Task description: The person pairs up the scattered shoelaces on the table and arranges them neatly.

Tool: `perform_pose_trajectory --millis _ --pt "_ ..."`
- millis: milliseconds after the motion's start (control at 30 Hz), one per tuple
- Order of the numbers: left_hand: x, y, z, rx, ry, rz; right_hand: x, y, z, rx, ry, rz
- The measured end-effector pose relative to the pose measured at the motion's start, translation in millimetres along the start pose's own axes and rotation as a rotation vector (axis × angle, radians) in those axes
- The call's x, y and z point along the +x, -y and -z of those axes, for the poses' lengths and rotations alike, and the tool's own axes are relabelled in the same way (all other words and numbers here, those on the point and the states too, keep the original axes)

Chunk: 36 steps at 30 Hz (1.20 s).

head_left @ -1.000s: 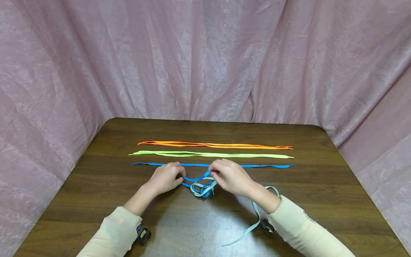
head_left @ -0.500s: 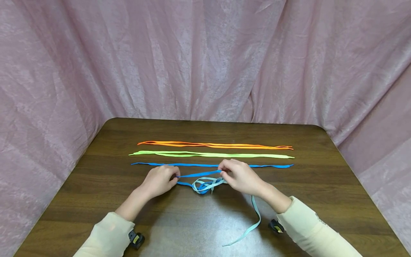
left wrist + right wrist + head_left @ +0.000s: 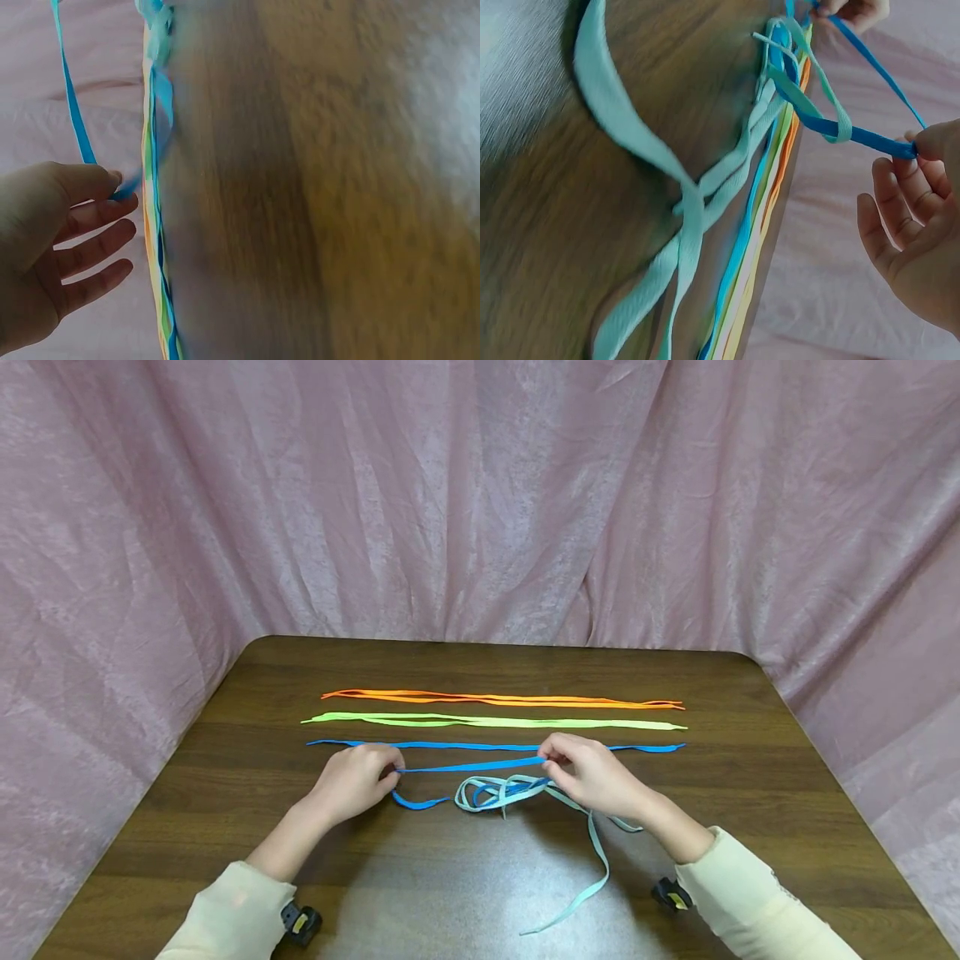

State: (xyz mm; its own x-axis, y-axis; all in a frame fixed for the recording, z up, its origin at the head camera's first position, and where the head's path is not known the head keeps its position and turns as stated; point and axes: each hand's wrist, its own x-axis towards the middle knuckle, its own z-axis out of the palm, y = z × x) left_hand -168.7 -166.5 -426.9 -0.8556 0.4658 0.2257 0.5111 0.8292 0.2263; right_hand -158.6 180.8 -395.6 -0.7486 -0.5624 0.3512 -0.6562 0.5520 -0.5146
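Observation:
A blue shoelace (image 3: 472,767) is stretched between the two hands above the table. My left hand (image 3: 358,781) pinches it between thumb and index finger, and a short end curls below the fingers. My right hand (image 3: 592,774) pinches the same lace farther right; in the right wrist view the blue strand (image 3: 881,141) runs from the thumb back into the pile. Between the hands, a loose tangle of mint green shoelace (image 3: 468,806) loops around part of the blue one. One mint tail (image 3: 600,885) trails toward the front of the table.
Beyond the hands lie three straightened rows across the wooden table (image 3: 225,793): a second blue shoelace (image 3: 465,745), a neon yellow-green shoelace (image 3: 525,722) and an orange shoelace (image 3: 510,700). A pink curtain (image 3: 480,510) hangs behind the table.
My hands have moved apart, left hand leftward and right hand rightward, drawing the blue shoelace out longer and straighter. Its short end has come out of the tangle, which has shifted slightly right.

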Motion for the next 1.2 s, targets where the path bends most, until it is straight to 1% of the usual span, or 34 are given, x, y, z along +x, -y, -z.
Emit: perform_pose_trajectory --millis 233,400,700,867,1067,1200 --pt "-6.4 7.9 6.3 0.012 -0.031 0.007 -9.6 -10 11 0.035 0.020 -0.070" --pt "-11.8 16.9 10.6 0.016 -0.050 0.022 -16.6 -18 13 0.026 0.052 -0.088" --pt "-20.3 33.0 18.5 0.030 -0.083 0.067 -28.5 -29 15 0.002 0.081 -0.053" --pt "-23.6 40.9 22.1 0.023 -0.081 0.105 -33.6 -31 19 -0.010 0.085 -0.069" --pt "-25.7 50.7 26.4 0.030 -0.097 0.123 -38.7 -32 26 -0.021 0.101 -0.070" --pt "-27.1 57.5 29.1 0.040 -0.107 0.134 -42.9 -34 30 -0.019 0.096 -0.091"
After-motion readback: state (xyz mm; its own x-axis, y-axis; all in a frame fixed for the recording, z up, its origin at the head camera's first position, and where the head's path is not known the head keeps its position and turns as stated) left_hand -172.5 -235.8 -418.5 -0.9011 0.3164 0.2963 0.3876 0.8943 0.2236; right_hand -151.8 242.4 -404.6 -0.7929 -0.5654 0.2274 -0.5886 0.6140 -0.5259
